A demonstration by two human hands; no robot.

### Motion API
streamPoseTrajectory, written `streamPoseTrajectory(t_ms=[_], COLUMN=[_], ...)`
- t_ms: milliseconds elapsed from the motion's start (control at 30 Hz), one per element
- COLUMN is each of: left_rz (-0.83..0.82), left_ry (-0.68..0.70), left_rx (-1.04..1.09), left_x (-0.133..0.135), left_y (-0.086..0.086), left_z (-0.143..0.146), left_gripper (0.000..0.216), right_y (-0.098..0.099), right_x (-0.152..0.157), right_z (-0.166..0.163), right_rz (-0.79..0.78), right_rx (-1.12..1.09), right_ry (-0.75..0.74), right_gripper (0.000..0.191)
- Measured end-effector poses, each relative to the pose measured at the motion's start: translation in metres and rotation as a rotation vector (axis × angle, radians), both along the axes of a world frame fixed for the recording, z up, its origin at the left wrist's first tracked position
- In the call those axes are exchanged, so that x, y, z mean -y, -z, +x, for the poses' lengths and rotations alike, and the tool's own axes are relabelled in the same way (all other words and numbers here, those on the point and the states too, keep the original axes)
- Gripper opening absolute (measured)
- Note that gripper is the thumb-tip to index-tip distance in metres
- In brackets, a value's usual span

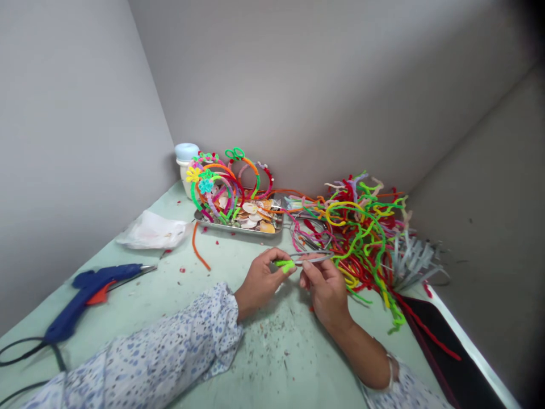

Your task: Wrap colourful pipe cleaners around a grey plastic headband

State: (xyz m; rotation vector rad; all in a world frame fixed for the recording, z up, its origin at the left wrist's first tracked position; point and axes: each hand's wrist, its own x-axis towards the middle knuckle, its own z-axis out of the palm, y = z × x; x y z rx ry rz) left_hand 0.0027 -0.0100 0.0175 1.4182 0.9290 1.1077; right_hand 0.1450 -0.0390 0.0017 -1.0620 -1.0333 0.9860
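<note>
While the left hand (260, 279) pinches a lime strip (288, 266), the right hand (330, 292) grips a grey band (315, 259) between fingers. Speckled bench (285, 363) spreads between the wrists; tangled pipe cleaners (365, 241) crowd toward its right edge.

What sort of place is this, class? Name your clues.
Probably a craft workspace: a blue glue gun lies at left, fuzzy coloured stems are heaped at right, and decorated hoops stand in a metal tray.

Headbands (206, 186) stand in the tray (238, 229), pipe cleaners (374, 233) right, glue gun (83, 292) front-left.
</note>
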Motion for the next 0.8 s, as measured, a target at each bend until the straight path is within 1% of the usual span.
streamPoseTrajectory(t_ms=[200,433,800], left_rz=[0.067,0.030,-0.016], left_ry=[0.027,0.039,0.094], left_rx=[0.003,-0.016,0.059], left_x=[-0.002,-0.002,-0.004], left_y=[0.004,0.006,0.012], left_z=[0.000,-0.001,-0.001], left_gripper=[0.018,0.018,0.019], right_y=[0.000,0.002,0.001], right_x=[-0.001,-0.001,0.000], right_z=[0.000,0.001,0.001], right_rz=[0.004,0.015,0.005], right_rx=[0.008,0.009,0.037], right_ry=[-0.004,-0.012,-0.013], right_gripper=[0.017,0.016,0.017])
